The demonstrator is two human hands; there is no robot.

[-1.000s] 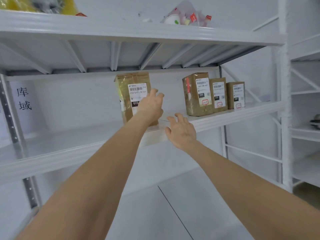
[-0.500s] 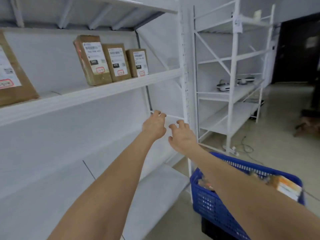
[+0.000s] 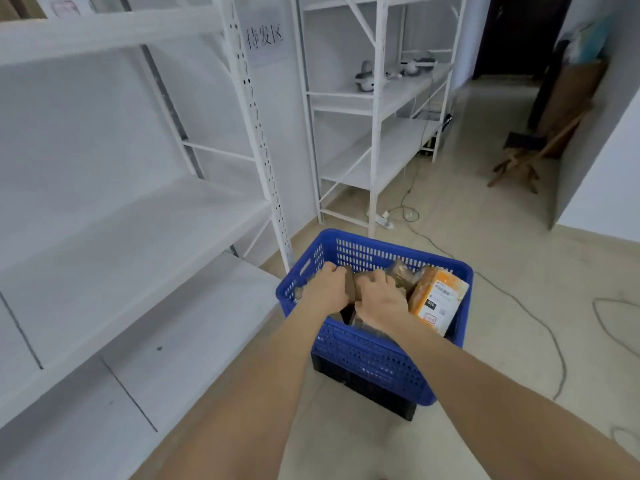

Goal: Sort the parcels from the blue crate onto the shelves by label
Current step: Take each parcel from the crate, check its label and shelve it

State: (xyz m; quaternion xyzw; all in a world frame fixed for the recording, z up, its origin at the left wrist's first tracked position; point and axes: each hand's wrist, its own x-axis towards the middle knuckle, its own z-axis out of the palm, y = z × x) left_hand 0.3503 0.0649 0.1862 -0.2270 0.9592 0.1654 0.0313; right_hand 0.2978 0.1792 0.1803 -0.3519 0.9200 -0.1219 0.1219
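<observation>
Quick status from my end of the feed. Both hands are down in the blue crate [image 3: 375,358]. The left hand [image 3: 327,289] and right hand [image 3: 381,299] each have their fingers curled over the top edge of the same brown parcel [image 3: 351,288], which sits upright between them, inside the crate and not lifted out yet. I can't read its label from here, so no idea which shelf it belongs on.

Progress-wise, I'd say we're partway at best. At the top left there's a sliver of what looks like a shelved parcel [image 3: 19,6], too cropped and blurry to say more. The near shelves [image 3: 138,220] on the left show nothing on the boards I can see. In the crate I count at least 2 more: an orange parcel [image 3: 438,299] leaning against the right wall and a brown wrapped one [image 3: 401,273] behind the right hand. So plenty left.

Other stuff: the crate sits on a black crate [image 3: 363,388]. A paper sign [image 3: 265,38] hangs on the wall, and a second rack [image 3: 398,98] holds some white gadgets [image 3: 363,76]. The loose cables [image 3: 554,341] and power strip [image 3: 384,220] on the floor look like the main trip hazard. A wooden stool [image 3: 523,164] is well off to the right.
</observation>
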